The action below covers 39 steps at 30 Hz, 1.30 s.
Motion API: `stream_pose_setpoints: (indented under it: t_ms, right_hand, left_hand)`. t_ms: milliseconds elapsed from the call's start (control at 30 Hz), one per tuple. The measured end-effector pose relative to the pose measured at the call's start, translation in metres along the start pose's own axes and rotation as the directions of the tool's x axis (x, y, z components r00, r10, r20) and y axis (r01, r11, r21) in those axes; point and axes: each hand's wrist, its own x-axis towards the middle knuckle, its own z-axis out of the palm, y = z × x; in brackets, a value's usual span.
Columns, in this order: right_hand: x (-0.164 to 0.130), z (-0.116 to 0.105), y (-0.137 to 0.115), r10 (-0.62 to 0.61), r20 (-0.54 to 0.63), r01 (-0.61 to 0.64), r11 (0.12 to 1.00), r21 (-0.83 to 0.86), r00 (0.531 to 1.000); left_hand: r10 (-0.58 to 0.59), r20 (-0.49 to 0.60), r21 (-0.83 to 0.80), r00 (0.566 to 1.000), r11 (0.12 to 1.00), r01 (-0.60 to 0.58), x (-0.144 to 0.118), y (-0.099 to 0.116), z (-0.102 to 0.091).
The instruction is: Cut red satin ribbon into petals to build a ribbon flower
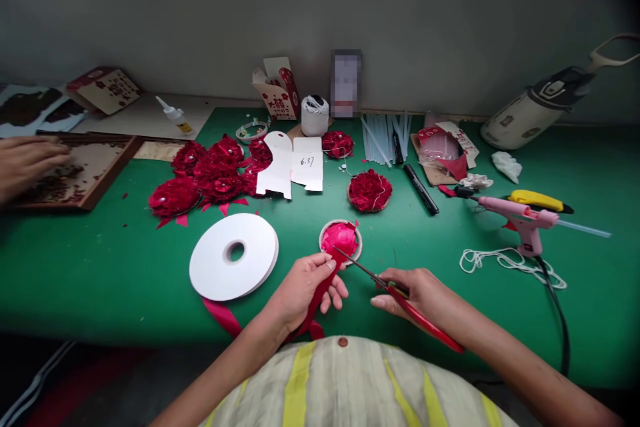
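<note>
Head view: the left hand pinches a long red satin ribbon just beside the small round disc of pink-red folded petals; the right hand grips red-handled scissors, blades pointing at the ribbon end. Best to keep the ribbon taut and cut close to the pinch. Both wrists hover low over the green felt table

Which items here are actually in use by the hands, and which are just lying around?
In use: red ribbon in left hand; scissors in right hand; round disc with ribbon pieces.

Lying about: white tape roll, glue gun, finished red flowers, black marker, white string.
</note>
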Motion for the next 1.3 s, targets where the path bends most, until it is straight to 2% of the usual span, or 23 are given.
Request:
stream_pose_setpoints:
  t_ms: [100,233,367,467,600,667,733,867,967,1067,1167,1300]
  right_hand:
    - [-0.002,-0.005,-0.002,0.007,0.029,-0.007,1.0,0.01,1.0]
    - [-0.004,-0.007,-0.004,-0.013,0.022,0.01,0.993,0.12,1.0]
    - [0.004,0.0,-0.015,-0.042,-0.147,0.085,0.95,0.302,0.988]
    - [0.016,0.007,-0.031,-0.093,-0.247,0.196,0.877,0.438,0.965]
    - [0.026,0.011,-0.047,-0.096,-0.308,0.26,0.79,0.555,0.947]
    - [0.029,0.012,-0.048,-0.091,-0.342,0.288,0.76,0.583,0.935]
    - [0.033,0.012,-0.046,-0.083,-0.38,0.308,0.753,0.582,0.921]
    - [0.042,0.015,-0.04,-0.052,-0.414,0.294,0.785,0.545,0.909]
    - [0.04,0.014,-0.036,-0.054,-0.39,0.268,0.811,0.52,0.919]
    - [0.02,0.007,-0.027,-0.039,-0.317,0.179,0.888,0.423,0.948]
    - [-0.008,-0.001,-0.016,-0.014,-0.169,0.065,0.951,0.303,0.986]
    - [-0.03,-0.004,-0.015,-0.001,-0.046,0.008,0.988,0.154,0.999]
  left_hand:
    - [-0.008,-0.02,0.021,1.0,1.0,0.008,-0.005,0.0,-0.006]
    - [0.08,-0.022,0.015,0.997,0.997,-0.08,-0.015,0.001,-0.011]
    - [0.081,0.154,-0.013,0.985,0.997,-0.08,-0.019,0.004,-0.004]
    - [0.049,0.302,-0.007,0.952,0.999,-0.049,-0.019,0.007,0.006]
    - [0.016,0.389,-0.032,0.921,0.999,-0.004,-0.021,0.008,0.012]
    - [0.01,0.369,-0.042,0.929,0.999,0.007,-0.022,0.007,0.012]
    - [0.005,0.296,-0.043,0.955,0.999,0.008,-0.022,0.003,0.01]
    - [0.012,0.118,-0.04,0.993,0.999,-0.008,-0.02,-0.006,0.008]
    - [0.066,0.066,-0.044,0.996,0.997,-0.063,-0.019,-0.007,0.007]
    - [0.125,0.036,-0.049,0.992,0.991,-0.123,-0.017,-0.005,0.005]
    - [0.155,0.019,-0.056,0.988,0.987,-0.154,-0.014,-0.003,0.003]
    - [0.179,0.049,-0.041,0.983,0.983,-0.177,-0.007,-0.003,0.002]
